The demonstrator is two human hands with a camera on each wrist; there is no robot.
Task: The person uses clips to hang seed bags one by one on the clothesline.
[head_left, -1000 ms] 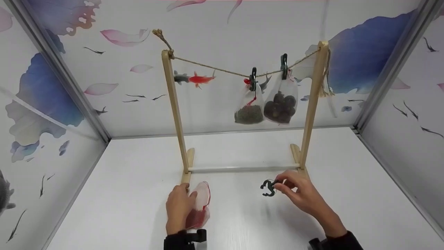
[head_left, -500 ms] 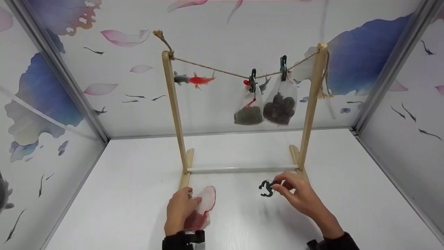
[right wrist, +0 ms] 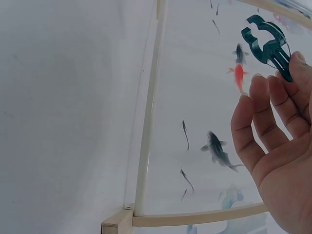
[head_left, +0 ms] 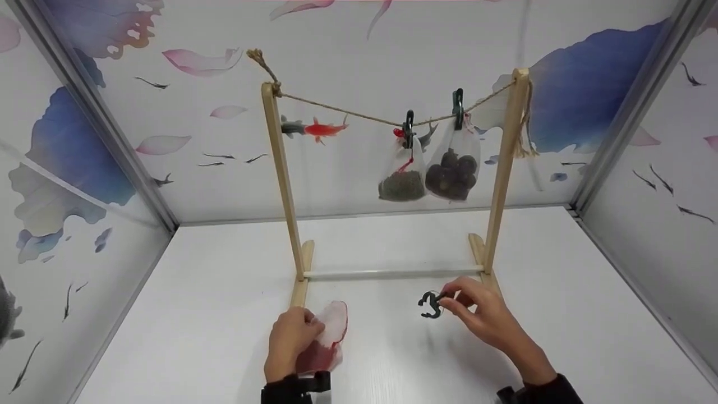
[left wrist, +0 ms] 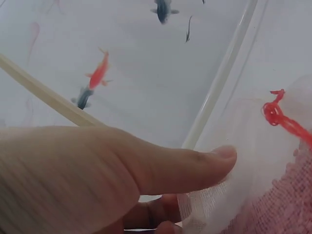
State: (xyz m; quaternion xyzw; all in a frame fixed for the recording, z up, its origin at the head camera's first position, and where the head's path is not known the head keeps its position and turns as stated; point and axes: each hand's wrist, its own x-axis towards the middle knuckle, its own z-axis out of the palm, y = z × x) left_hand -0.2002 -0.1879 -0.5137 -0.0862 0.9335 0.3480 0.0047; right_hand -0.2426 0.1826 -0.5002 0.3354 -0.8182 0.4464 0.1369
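Note:
My left hand (head_left: pixel 289 342) grips a white mesh pouch (head_left: pixel 328 339) with red contents and a red drawstring (left wrist: pixel 285 122), low on the white table in front of the rack's left foot. In the left wrist view the thumb (left wrist: pixel 195 165) presses on the pouch's mesh (left wrist: pixel 253 161). My right hand (head_left: pixel 482 317) pinches a dark green clothes peg (head_left: pixel 431 304) by its handle end, just above the table near the rack's right foot. The right wrist view shows the peg (right wrist: pixel 265 44) at the fingertips (right wrist: pixel 261 97).
A wooden drying rack (head_left: pixel 280 179) stands mid-table with a twine line (head_left: pixel 348 114). Two green pegs hold two mesh pouches on the line: one with greenish filling (head_left: pixel 401 177), one with dark balls (head_left: pixel 453 168). Patterned walls enclose the white table (head_left: pixel 196 314).
The left hand has shifted the red pouch slightly and lifted its open end; the right hand with the peg has barely moved.

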